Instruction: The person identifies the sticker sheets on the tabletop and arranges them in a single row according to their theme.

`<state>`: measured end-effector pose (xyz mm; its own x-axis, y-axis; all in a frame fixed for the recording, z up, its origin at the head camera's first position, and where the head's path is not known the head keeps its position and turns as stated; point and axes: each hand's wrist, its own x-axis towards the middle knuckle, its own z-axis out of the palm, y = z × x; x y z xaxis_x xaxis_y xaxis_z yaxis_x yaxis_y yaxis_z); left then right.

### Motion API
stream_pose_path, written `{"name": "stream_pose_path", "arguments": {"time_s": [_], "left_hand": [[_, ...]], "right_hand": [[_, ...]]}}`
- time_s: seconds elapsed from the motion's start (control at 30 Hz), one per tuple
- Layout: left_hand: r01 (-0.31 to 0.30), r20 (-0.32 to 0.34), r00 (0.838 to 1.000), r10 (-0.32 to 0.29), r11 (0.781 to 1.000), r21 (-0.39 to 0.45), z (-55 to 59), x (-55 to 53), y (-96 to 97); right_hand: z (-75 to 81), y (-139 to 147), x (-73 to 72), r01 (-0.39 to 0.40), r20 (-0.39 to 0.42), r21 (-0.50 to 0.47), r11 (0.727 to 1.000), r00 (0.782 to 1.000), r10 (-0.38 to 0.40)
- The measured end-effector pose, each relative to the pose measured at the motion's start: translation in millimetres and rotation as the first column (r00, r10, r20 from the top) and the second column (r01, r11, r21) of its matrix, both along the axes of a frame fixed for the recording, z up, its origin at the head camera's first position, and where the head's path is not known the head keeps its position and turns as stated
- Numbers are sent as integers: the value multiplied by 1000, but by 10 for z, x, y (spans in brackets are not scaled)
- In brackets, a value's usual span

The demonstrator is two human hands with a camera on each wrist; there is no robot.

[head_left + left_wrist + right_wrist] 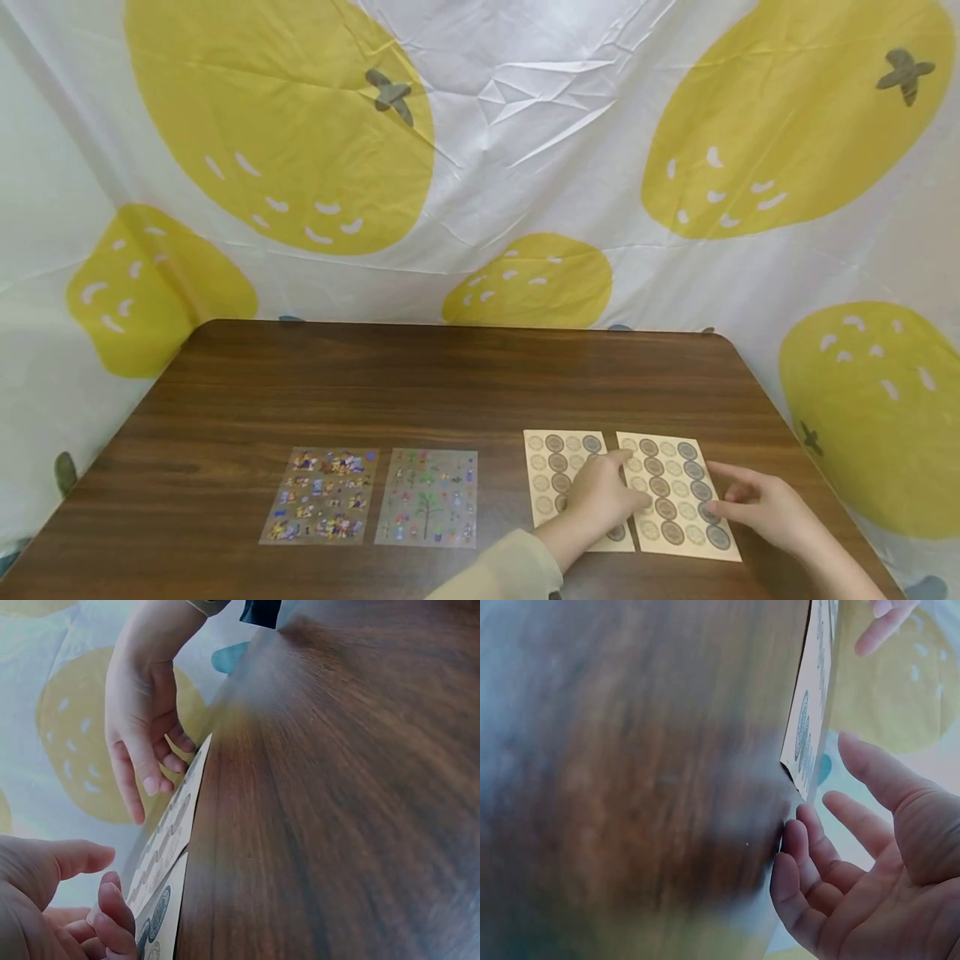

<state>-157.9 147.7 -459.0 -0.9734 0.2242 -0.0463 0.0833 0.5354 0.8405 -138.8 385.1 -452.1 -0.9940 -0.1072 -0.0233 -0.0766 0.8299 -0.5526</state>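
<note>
Two cream sheets printed with rows of round, seal-like stickers lie side by side on the right of the table, a narrow gap between them. My left hand (596, 493) is over the left cream sheet (542, 500), its thumb and forefinger spread toward the right cream sheet (678, 492). Beside that right sheet's outer edge is my right hand (772, 507), thumb and fingers apart. In the right wrist view the right hand (877, 862) has loosely bent fingers near the sheet's corner and grips nothing. The left hand (67, 900) likewise shows nothing between thumb and fingers.
Left of centre, two clear sticker sheets lie flat: one with small colourful figures (318, 497), the other with plants and a green tree (427, 498). The brown wooden table (450, 383) ends against a white cloth with yellow fruit prints (285, 125).
</note>
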Motion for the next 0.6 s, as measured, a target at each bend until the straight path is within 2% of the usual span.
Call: {"name": "stream_pose_path", "arguments": {"time_s": [0.17, 0.4, 0.6], "left_hand": [[4, -22, 1000, -4, 1000, -10, 33, -2, 5], [23, 7, 1000, -23, 1000, 0, 63, 22, -5], [69, -7, 998, -69, 998, -6, 92, 32, -58]], "right_hand": [[16, -1, 12, 4, -6, 4, 1000, 1000, -4], [46, -5, 25, 17, -3, -22, 1000, 1000, -17], [45, -63, 30, 34, -55, -11, 999, 998, -35]]}}
